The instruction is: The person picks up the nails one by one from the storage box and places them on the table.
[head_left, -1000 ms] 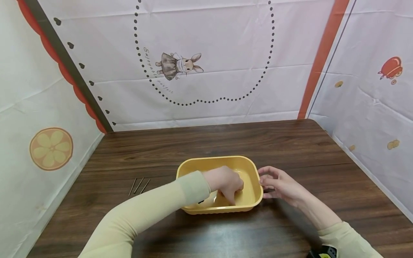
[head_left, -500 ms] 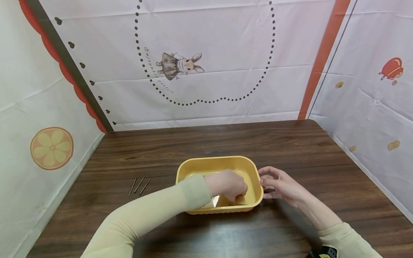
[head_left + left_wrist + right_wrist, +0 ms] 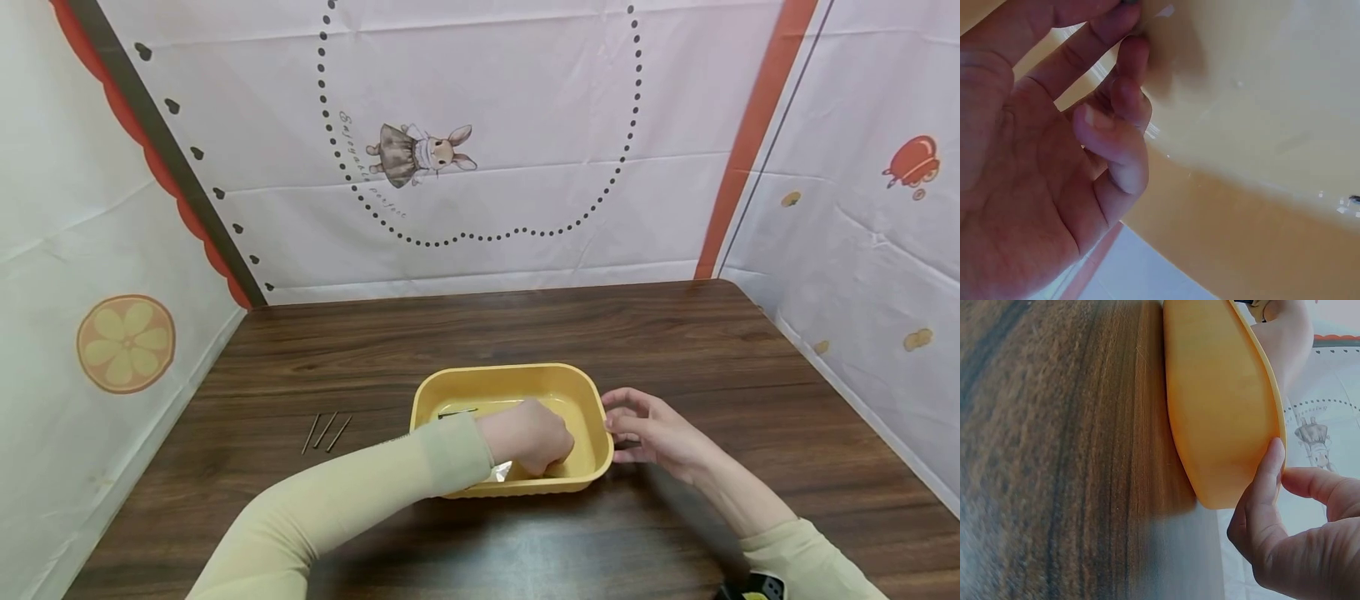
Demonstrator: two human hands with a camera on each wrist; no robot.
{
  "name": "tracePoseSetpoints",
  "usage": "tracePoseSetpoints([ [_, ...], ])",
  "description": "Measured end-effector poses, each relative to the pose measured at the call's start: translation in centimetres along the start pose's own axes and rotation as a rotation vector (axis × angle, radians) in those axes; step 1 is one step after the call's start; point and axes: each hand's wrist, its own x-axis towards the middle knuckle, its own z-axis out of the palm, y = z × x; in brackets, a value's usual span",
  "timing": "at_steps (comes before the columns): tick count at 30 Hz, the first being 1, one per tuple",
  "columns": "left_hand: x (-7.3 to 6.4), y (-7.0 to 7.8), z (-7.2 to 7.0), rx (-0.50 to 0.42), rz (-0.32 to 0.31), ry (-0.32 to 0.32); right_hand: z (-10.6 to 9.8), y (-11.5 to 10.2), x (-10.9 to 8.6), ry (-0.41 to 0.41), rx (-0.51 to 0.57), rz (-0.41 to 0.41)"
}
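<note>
Box (image 3: pixel 498 382), yellow and round-cornered, sits on the dark wood bench (image 3: pixel 660 333). The left grip (image 3: pixel 534 437) is down inside it, fingers bent; a dark speck (image 3: pixel 1129 2) shows by the fingertips in the left wrist view, but I cannot tell whether they pinch anything. The right grip (image 3: pixel 643 429) is nearly closed at the box's right end, thumb and fingertips pinching the rim. Inside, a thin dark rod (image 3: pixel 456 412) lies near the back wall, and something shiny (image 3: pixel 501 472) shows near the front, beside the left sleeve (image 3: pixel 337 492). Three thin rods (image 3: pixel 325 430) lie apart on the bench, left of the box.
</note>
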Motion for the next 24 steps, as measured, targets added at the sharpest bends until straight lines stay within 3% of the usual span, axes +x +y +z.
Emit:
tracePoseSetpoints([
  [13,-0.03,-0.4,0.18,-0.101,0.011,-0.004,0.13,-0.12,-0.02,-0.01,-0.009,-0.004],
  [24,-0.35,-0.57,0.18,-0.121,0.02,-0.012,0.04,-0.04,-0.07,-0.025,-0.015,-0.009],
])
